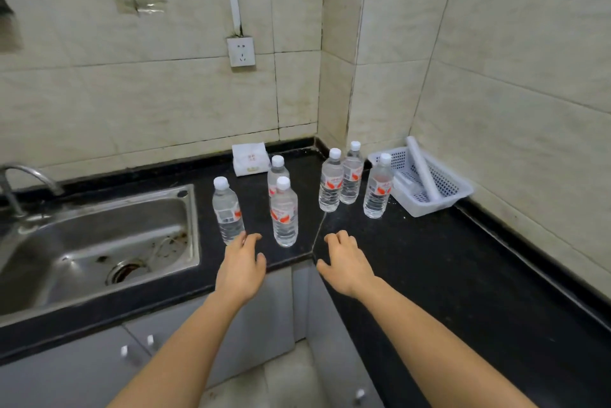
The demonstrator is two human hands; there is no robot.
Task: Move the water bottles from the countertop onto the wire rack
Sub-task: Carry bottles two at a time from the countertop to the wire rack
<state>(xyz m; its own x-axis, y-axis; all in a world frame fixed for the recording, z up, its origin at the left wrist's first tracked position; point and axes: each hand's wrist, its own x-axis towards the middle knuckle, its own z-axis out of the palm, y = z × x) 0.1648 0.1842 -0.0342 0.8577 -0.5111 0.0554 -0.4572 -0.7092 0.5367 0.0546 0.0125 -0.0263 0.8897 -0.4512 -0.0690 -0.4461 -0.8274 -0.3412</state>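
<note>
Six water bottles (pixel 330 182) are seen standing upright on the black countertop (pixel 413 258), long axes vertical, all lying ahead of the hands. The left hand (pixel 243 267) is held just beside the base of the leftmost bottle (pixel 227 212) and is judged the nearer for it — whether it touches cannot be told. The right hand (pixel 347 265) is kept low at the counter's front edge, near the front middle bottle (pixel 284 214). Both hands are loosely spread and nothing is held. Three bottles are grouped farther right, by a white basket (pixel 433 206); a steel sink (pixel 82 242) is set to the left. The corner is closed by tiled walls (pixel 496 77) — no wire rack is seen.
</note>
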